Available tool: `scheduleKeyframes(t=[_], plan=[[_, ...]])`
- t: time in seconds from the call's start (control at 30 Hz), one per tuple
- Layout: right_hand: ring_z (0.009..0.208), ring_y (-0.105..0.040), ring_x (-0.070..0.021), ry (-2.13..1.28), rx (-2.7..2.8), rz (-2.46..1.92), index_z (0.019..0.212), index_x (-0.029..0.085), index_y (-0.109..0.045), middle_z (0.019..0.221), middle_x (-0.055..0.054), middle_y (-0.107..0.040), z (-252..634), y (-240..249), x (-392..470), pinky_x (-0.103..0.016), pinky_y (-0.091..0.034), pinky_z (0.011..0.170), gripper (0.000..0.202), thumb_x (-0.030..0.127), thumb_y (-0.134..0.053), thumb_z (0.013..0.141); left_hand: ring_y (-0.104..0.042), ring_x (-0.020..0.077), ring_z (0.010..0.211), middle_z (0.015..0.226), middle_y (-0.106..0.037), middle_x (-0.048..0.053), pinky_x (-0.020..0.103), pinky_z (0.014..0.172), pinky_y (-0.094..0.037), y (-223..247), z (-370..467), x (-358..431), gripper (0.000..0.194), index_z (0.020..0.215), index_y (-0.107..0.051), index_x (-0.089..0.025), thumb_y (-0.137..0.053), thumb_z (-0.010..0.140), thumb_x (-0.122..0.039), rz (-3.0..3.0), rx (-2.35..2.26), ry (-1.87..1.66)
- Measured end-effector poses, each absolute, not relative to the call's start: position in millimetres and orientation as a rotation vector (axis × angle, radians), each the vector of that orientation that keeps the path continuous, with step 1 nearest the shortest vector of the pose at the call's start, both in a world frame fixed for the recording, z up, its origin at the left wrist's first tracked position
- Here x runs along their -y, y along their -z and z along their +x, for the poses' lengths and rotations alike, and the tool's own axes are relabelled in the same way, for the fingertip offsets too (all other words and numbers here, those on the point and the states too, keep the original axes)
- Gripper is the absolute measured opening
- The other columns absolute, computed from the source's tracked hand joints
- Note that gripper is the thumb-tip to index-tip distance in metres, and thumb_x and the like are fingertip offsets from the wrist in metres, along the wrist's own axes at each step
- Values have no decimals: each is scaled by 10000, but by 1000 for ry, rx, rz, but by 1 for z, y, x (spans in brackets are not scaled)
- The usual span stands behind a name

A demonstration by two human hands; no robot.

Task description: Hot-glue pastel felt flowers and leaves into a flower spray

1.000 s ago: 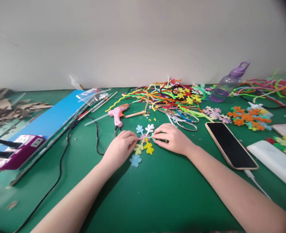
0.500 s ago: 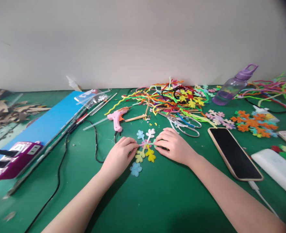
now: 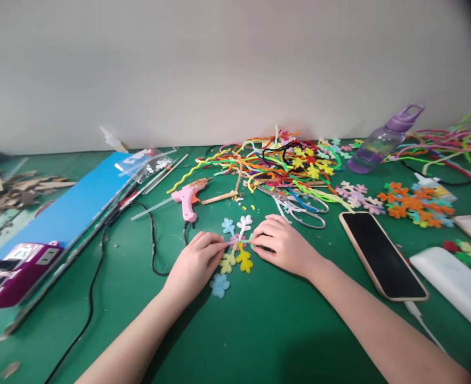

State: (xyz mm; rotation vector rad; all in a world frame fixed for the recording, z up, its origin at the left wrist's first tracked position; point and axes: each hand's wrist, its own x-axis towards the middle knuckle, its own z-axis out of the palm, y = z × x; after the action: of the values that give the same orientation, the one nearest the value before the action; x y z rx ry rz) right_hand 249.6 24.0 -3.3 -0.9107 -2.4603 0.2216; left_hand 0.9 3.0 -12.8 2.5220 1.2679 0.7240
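Note:
A snowflake shape made of fuzzy pipe cleaners (image 3: 243, 257) lies on the green table in front of me, with white, blue, pale yellow, bright yellow and pink arms meeting in the middle. My left hand (image 3: 193, 261) pinches its left arm between thumb and fingers. On the opposite side my right hand (image 3: 285, 245) pinches the pale green right arm, partly hiding it. A separate light blue pipe-cleaner flower (image 3: 220, 285) rests just below, near my left fingers. Behind my left hand lies a pink hot glue gun (image 3: 188, 200).
Scissors (image 3: 299, 205) and a heap of coloured pipe cleaners (image 3: 259, 160) lie beyond my hands. At right are a phone (image 3: 383, 256), a white power bank (image 3: 453, 288), an orange snowflake (image 3: 413, 202) and a purple bottle (image 3: 379, 144). A blue board (image 3: 75, 202) and purple power strip (image 3: 30, 272) are at left.
Both hands keep their pinch on the snowflake's opposite arms. The whole view has shifted slightly, with most table items now a little farther left.

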Motion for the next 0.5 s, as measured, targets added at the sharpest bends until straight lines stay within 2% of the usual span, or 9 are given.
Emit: scheduleKeyframes(t=[0.33,0.5], plan=[[927,-561,-168,-254,2509,-920,885,182,-667,937,-48,-650,249,1,-24,-347,-423,856,164,239,-514,904,-581,186,915,1013,-640,81,332,798,-539,9,1,-1,242,1029,-671,-182,-470,904,-130,2585,-1267,-708],[905,-560,-165,-181,2557,-896,883,184,-663,925,-45,-648,250,1,-25,-367,-418,895,164,235,-509,907,-594,181,907,1004,-657,73,320,787,-548,9,1,-2,248,1004,-676,-185,-469,894,-103,2563,-1273,-755]])
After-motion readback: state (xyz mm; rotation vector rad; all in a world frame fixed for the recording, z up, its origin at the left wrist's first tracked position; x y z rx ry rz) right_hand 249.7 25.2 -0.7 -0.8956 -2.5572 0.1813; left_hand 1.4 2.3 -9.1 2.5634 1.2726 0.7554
